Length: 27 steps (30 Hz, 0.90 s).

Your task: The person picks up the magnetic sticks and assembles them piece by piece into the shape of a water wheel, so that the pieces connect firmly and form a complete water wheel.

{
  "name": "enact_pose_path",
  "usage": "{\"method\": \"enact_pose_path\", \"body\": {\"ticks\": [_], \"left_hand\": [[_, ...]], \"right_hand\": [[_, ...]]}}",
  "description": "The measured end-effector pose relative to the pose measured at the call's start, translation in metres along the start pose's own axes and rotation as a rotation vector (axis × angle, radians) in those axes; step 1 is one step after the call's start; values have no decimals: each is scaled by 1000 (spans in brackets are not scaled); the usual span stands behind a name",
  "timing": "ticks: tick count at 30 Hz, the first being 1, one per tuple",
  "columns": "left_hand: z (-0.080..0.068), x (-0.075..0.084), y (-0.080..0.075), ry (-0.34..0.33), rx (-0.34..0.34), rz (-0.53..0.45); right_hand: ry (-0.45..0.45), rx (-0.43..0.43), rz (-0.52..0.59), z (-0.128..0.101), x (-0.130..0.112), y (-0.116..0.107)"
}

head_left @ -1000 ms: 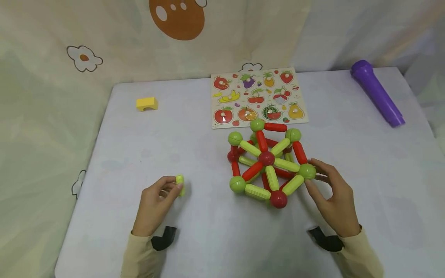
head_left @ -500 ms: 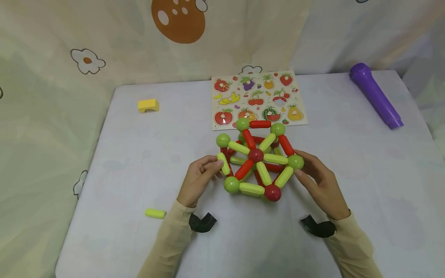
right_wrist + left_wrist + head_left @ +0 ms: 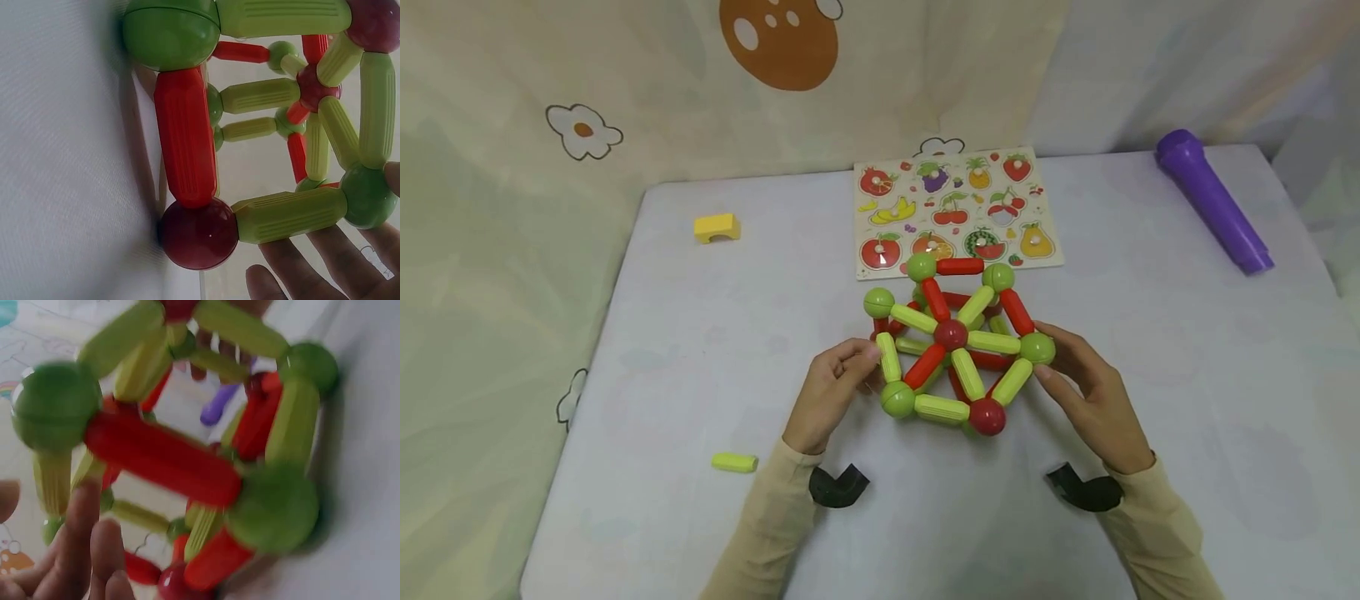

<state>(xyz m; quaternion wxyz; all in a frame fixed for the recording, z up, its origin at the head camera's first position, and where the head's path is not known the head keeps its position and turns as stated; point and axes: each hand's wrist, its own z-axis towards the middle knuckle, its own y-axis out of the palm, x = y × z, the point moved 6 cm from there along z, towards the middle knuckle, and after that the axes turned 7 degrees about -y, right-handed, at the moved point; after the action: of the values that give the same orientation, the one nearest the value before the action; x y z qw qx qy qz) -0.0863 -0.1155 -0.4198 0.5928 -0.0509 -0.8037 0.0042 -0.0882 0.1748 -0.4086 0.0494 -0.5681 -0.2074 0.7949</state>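
Observation:
A ball-and-rod magnetic structure [image 3: 951, 335] of green and red balls with red and yellow-green rods stands on the table. My left hand [image 3: 831, 387] pinches a yellow-green rod [image 3: 889, 358] at its left side. That rod's lower end meets a green ball [image 3: 897, 400]; its upper end lies just below another green ball [image 3: 878, 302]. On the right, my right hand [image 3: 1093, 396] holds the green corner ball [image 3: 1037, 348] between thumb and fingers. In the right wrist view, fingers [image 3: 312, 262] lie behind a yellow-green rod [image 3: 292, 215]. A loose yellow-green rod [image 3: 734, 462] lies left of my left forearm.
A wooden fruit puzzle board [image 3: 958, 212] lies behind the structure, which overlaps its front edge in view. The yellow arch block [image 3: 717, 227] sits at the back left. At the back right is a purple microphone-shaped toy [image 3: 1213, 200]. Patterned cloth hangs behind the table.
My left hand has brought the yellow-green rod rightward to the structure, and the rod now touches the lower-left green ball. The structure and right hand have shifted slightly left. A loose rod has come into sight.

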Motion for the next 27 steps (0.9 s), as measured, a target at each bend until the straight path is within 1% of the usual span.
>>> {"method": "enact_pose_path", "body": {"ticks": [3, 5, 6, 8, 10, 11, 12, 14, 17, 19, 26, 27], "left_hand": [[8, 10, -9, 116, 105, 73], [16, 19, -13, 185, 139, 117], [19, 23, -12, 209, 123, 121], [24, 33, -8, 241, 43, 128], [23, 42, -2, 242, -39, 128], [22, 45, 0, 241, -65, 123], [20, 49, 2, 240, -80, 118], [14, 54, 2, 238, -81, 121], [10, 52, -1, 234, -54, 113], [8, 50, -2, 239, -44, 126], [16, 23, -5, 285, -5, 166], [15, 22, -5, 288, 3, 183]], "right_hand": [[4, 10, -1, 0, -1, -1], [1, 12, -2, 0, -2, -2], [-2, 12, -3, 0, -1, -2], [-7, 8, -1, 0, -1, -2], [-8, -1, 3, 0, 0, -1], [-7, -4, 7, 0, 1, -1], [-8, -6, 7, 0, 1, -1], [-5, -5, 8, 0, 1, 0], [-1, 3, 15, 1, 0, 0], [-3, 3, 15, 1, 0, 0], [-2, -7, 2, 0, 1, 0], [-2, -7, 0, 0, 2, -1]]}}
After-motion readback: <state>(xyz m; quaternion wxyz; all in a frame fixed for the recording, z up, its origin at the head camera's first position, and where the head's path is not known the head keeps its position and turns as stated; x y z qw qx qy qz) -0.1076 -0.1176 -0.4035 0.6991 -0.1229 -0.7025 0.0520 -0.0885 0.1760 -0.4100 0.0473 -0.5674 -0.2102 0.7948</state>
